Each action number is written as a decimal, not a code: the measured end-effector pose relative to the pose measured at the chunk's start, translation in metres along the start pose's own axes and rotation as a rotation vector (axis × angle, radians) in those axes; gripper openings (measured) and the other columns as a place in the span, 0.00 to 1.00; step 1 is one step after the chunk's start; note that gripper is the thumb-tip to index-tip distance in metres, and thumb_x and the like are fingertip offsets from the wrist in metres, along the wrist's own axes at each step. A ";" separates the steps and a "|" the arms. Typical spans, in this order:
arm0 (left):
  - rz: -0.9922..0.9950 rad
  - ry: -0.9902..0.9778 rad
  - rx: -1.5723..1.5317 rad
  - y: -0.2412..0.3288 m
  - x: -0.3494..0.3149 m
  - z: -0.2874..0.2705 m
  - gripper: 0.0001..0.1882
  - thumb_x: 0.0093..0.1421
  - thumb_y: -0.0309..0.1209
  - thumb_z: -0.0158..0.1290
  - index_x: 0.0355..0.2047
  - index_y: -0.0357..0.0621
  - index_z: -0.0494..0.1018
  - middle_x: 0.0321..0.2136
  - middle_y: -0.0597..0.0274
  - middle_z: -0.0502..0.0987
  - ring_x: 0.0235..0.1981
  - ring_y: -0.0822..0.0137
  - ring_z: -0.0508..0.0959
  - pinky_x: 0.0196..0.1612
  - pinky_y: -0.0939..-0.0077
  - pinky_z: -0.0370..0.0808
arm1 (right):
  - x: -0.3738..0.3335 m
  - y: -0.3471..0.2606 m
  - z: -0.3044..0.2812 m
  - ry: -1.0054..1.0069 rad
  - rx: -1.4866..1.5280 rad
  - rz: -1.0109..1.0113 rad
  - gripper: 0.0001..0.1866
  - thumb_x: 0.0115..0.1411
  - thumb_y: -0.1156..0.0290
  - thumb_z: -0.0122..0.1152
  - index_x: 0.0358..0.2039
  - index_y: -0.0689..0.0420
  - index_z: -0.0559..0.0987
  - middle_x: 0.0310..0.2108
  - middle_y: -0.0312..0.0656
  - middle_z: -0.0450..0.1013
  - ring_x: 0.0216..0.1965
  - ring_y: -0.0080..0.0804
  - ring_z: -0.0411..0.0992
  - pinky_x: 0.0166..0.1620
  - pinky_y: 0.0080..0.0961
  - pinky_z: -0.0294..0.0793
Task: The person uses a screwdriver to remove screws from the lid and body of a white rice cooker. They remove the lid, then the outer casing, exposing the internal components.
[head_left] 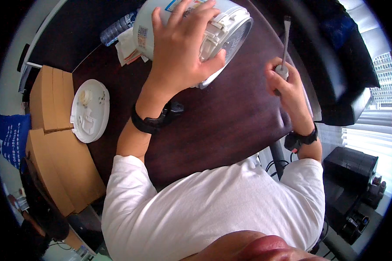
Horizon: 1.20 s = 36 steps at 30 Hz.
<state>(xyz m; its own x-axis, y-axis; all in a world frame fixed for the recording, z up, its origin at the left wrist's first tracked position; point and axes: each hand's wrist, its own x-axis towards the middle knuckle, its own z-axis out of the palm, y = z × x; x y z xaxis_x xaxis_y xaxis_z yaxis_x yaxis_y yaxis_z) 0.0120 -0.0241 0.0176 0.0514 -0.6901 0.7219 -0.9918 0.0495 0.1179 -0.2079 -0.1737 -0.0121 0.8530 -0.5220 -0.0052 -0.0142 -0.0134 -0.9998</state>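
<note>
My left hand [178, 54] lies with spread fingers and thumb over a white rounded appliance that looks like a rice cooker [144, 34], holding it tilted on the table. Its round rim and lid side face right, and a latch or hinge part [222, 24] shows beside my fingers. In my right hand [292, 82], apart from the cooker, a flat-blade screwdriver [286, 43] points up and away, its handle wrapped by my fingers. To the left, a white oval cover [93, 117] shows its inner side, with small fittings on it.
Two brown cardboard boxes [63, 169] stand along the left side of the dark wooden table [196, 139], next to the cover. Behind the cooker lie a clear plastic bottle [117, 29] and some papers [128, 50]. Black chair-like furniture [342, 100] stands beyond the table's right edge.
</note>
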 end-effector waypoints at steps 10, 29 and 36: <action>0.004 0.023 0.014 0.001 0.000 -0.001 0.36 0.45 0.39 0.64 0.55 0.47 0.67 0.59 0.61 0.71 0.64 0.51 0.64 0.61 0.42 0.50 | 0.036 -0.028 0.060 0.174 -0.350 -0.315 0.14 0.59 0.65 0.67 0.32 0.64 0.80 0.18 0.32 0.71 0.23 0.11 0.65 0.25 0.16 0.64; -0.008 0.028 0.048 0.001 -0.001 0.000 0.36 0.48 0.48 0.64 0.55 0.48 0.68 0.60 0.62 0.71 0.65 0.53 0.63 0.64 0.46 0.49 | 0.041 -0.019 0.072 0.366 -0.819 -0.742 0.17 0.44 0.70 0.72 0.36 0.53 0.77 0.26 0.43 0.77 0.28 0.41 0.79 0.30 0.31 0.76; -0.001 0.039 0.046 0.000 0.000 0.000 0.37 0.46 0.47 0.64 0.55 0.49 0.67 0.59 0.62 0.72 0.65 0.53 0.63 0.62 0.45 0.50 | 0.050 -0.023 0.060 0.280 -0.974 -0.958 0.20 0.40 0.68 0.74 0.35 0.52 0.77 0.27 0.38 0.78 0.28 0.38 0.78 0.30 0.30 0.75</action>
<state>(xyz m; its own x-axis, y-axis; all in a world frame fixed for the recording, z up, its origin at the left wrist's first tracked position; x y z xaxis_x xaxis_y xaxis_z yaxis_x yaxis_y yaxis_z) 0.0117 -0.0246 0.0174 0.0555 -0.6616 0.7478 -0.9961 0.0149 0.0872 -0.1342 -0.1485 0.0098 0.6072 -0.1225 0.7850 0.0565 -0.9789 -0.1965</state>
